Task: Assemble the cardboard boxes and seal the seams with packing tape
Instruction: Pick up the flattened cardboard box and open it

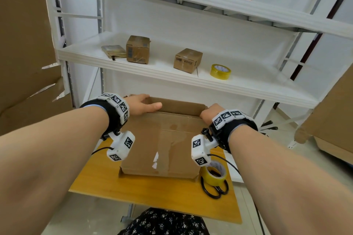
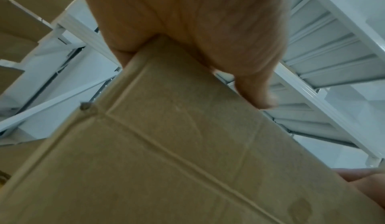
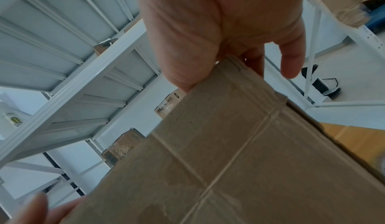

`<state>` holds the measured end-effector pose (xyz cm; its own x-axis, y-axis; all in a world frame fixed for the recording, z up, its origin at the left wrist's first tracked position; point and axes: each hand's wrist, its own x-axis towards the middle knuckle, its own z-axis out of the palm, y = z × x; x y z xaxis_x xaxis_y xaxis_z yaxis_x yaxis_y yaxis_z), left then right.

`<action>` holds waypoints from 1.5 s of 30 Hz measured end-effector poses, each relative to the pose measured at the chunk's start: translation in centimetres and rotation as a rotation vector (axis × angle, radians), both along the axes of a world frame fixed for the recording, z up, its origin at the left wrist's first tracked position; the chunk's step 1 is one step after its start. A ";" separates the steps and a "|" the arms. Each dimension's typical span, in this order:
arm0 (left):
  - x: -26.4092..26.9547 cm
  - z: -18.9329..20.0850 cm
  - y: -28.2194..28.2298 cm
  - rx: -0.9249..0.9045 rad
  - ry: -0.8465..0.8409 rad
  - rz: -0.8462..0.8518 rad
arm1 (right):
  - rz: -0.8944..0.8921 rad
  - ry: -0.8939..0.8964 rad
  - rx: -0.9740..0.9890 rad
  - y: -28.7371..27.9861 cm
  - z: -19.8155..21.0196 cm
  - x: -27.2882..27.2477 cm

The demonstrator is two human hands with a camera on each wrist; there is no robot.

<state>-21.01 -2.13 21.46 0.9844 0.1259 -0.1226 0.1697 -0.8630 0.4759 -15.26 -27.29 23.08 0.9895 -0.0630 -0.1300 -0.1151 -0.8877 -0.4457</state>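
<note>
**Cardboard box held at both far corners, tape not yet in play**

Cardboard, single-wall and creased, some old tape scars on the near panel. The box (image 1: 162,143) stands on the wooden table (image 1: 152,196), open at the top. Left hand (image 1: 142,104) grips the far left corner of the rim, thumb lying along the edge; right hand (image 1: 211,112) clamps the far right corner, fingers curled over the edge. Hands well apart, one on each corner.

Judgement: light, empty, moderately stiff, but the panels will rack and flex if pulled at one point. Best held at corners or along fold lines, as now. Worn creases may fold off-line.

Tape roll (image 1: 214,175) sits on scissors (image 1: 215,190) just beside the box's near right corner. A second roll (image 1: 220,71) is on the shelf (image 1: 172,74).
</note>
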 end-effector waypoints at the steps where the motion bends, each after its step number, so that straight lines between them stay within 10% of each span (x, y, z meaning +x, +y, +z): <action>1: 0.0 0.0 -0.1 -0.002 0.037 -0.023 | -0.006 0.008 -0.045 0.1 0.1 -0.1; 11: 0.1 -0.3 0.7 0.013 0.186 -0.101 | 0.109 0.097 -0.063 0.2 -0.5 0.2; 28: 1.1 -1.9 0.5 0.107 -0.078 0.116 | 0.224 0.011 0.001 -1.4 -2.6 0.6; 35: 0.9 -0.2 -0.4 0.504 -0.030 0.174 | 0.270 -0.174 -0.188 -0.5 -3.0 1.2; 45: 1.7 -2.8 0.0 0.222 -0.085 -0.010 | 0.521 0.001 -0.438 2.3 -2.7 0.6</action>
<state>-19.26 -2.10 18.64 0.9913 0.1312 -0.0096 0.1284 -0.9495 0.2863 -14.70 -25.01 20.36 0.9049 0.3748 -0.2015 0.3762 -0.9260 -0.0327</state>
